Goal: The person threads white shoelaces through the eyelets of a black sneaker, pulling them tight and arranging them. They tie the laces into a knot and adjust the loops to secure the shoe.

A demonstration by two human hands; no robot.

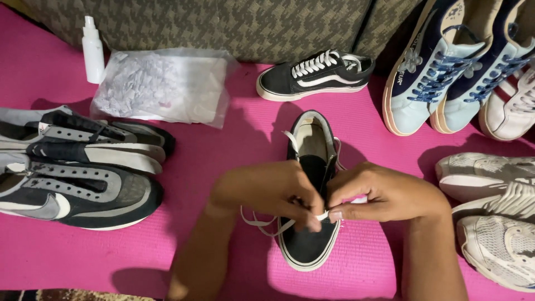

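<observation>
Two hands lacing a black sneaker on a pink mat.

The left hand [267, 192] and right hand [384, 195] meet over the black sneaker [310, 189] at the centre, each with its fingers pinched closed on the white lace [262, 223], whose loose end trails toward 8 o'clock. Its matching laced sneaker [315, 75] lies at 12 o'clock, grey-black trainers [78, 167] at 9, blue-and-white shoes [446, 67] at 2, and white mesh shoes [496, 212] at 4.

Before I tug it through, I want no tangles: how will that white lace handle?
The lace is probably floppy: its loose end loops slack on the mat. Likely light, since both hands pinch it by fingertips. Flat, so it may twist.
</observation>
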